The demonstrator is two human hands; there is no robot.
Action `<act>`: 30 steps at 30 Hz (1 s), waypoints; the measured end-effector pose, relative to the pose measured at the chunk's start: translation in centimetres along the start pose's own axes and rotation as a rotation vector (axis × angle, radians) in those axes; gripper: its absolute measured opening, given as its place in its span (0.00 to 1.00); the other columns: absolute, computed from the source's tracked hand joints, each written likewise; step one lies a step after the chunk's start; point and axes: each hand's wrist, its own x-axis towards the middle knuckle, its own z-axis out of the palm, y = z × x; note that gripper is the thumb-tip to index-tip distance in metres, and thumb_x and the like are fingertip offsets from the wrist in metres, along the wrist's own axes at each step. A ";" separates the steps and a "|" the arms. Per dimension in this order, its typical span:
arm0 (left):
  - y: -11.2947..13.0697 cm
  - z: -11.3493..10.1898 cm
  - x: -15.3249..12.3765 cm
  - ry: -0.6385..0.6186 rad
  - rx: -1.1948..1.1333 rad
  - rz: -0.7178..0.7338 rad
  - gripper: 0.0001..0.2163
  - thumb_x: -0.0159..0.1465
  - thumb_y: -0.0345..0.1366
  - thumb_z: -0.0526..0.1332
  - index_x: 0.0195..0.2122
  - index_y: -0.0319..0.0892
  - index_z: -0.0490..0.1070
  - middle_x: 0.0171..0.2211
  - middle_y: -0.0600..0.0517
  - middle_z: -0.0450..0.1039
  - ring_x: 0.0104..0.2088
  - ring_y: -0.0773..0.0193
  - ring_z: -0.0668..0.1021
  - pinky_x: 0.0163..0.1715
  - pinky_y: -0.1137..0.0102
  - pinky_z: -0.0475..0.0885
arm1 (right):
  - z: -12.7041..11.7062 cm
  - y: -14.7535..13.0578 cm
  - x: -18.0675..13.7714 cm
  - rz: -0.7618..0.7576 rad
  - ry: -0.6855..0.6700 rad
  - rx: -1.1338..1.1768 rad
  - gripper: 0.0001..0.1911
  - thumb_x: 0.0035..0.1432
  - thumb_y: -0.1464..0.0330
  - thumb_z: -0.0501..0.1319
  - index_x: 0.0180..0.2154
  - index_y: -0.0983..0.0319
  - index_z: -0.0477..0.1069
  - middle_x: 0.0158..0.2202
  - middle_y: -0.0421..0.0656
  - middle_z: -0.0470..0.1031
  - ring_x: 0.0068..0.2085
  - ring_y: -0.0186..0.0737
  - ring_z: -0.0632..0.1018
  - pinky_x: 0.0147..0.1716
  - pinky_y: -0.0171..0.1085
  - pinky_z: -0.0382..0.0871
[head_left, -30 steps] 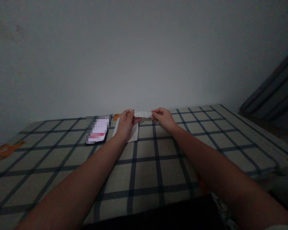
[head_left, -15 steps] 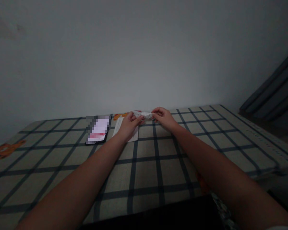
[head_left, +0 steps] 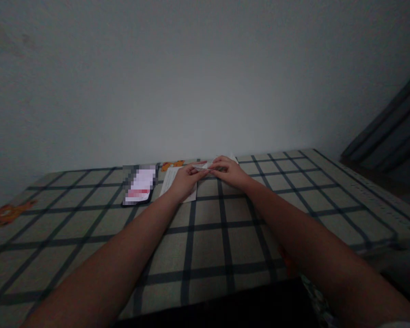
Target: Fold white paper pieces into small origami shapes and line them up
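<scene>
A thin white sheet (head_left: 209, 166), which looks like paper, is pinched between my two hands near the far side of the table. My left hand (head_left: 188, 177) grips its near edge with thumb and fingers. Close beside it, my right hand (head_left: 229, 172) holds the same edge, the fingertips of both hands almost meeting. Part of the sheet shows behind my right fingers; the rest is hidden by the hands. Under my left hand and wrist lies a white printed paper (head_left: 168, 178), partly covered.
A phone (head_left: 140, 184) with a lit, blurred screen lies left of the printed paper. The checked cloth (head_left: 208, 246) with orange bear figures covers the table. A pale wall (head_left: 205, 82) rises behind it, and dark folded fabric (head_left: 392, 123) hangs at the right.
My hands have come closer together along the white sheet. My right hand has shifted slightly left, and a corner of the sheet now shows behind it.
</scene>
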 end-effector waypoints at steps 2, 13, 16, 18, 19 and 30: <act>-0.1 -0.1 0.1 0.001 0.031 -0.006 0.22 0.50 0.36 0.69 0.47 0.39 0.72 0.39 0.45 0.77 0.40 0.61 0.78 0.46 0.63 0.69 | 0.1 0.0 0.0 -0.008 -0.003 0.001 0.09 0.56 0.65 0.59 0.36 0.61 0.76 0.39 0.44 0.71 0.41 0.34 0.72 0.43 0.36 0.65; 0.2 0.2 -0.1 0.114 0.124 -0.046 0.18 0.48 0.39 0.70 0.39 0.37 0.75 0.33 0.46 0.78 0.32 0.62 0.78 0.40 0.64 0.72 | 0.0 -0.9 0.1 0.177 0.007 0.036 0.13 0.54 0.61 0.61 0.38 0.63 0.73 0.36 0.44 0.75 0.39 0.37 0.74 0.39 0.35 0.66; 0.6 0.7 -0.2 0.132 0.034 -0.052 0.17 0.47 0.37 0.71 0.38 0.37 0.75 0.33 0.47 0.78 0.32 0.64 0.78 0.40 0.66 0.72 | 0.0 -1.1 0.2 0.214 -0.003 0.042 0.13 0.54 0.60 0.60 0.34 0.64 0.74 0.32 0.44 0.75 0.35 0.36 0.74 0.36 0.35 0.66; 0.7 0.9 -0.3 0.129 -0.045 -0.050 0.16 0.48 0.37 0.70 0.37 0.37 0.75 0.35 0.47 0.78 0.33 0.65 0.78 0.41 0.67 0.72 | 0.1 -1.1 0.2 0.247 0.010 0.097 0.14 0.54 0.59 0.60 0.34 0.64 0.73 0.31 0.43 0.74 0.30 0.34 0.73 0.32 0.34 0.66; 0.7 1.0 -0.3 0.126 -0.075 -0.053 0.14 0.49 0.37 0.70 0.36 0.37 0.75 0.35 0.48 0.77 0.34 0.66 0.78 0.42 0.67 0.71 | 0.1 -1.1 0.2 0.264 0.012 0.133 0.14 0.54 0.59 0.60 0.34 0.64 0.72 0.30 0.42 0.74 0.29 0.33 0.72 0.30 0.33 0.66; 0.6 0.7 -0.2 0.217 0.010 -0.003 0.09 0.50 0.39 0.69 0.25 0.38 0.75 0.24 0.50 0.75 0.27 0.65 0.77 0.36 0.66 0.73 | 0.1 -1.3 0.2 0.387 -0.137 0.414 0.15 0.50 0.64 0.63 0.40 0.64 0.68 0.32 0.42 0.74 0.27 0.31 0.74 0.29 0.33 0.70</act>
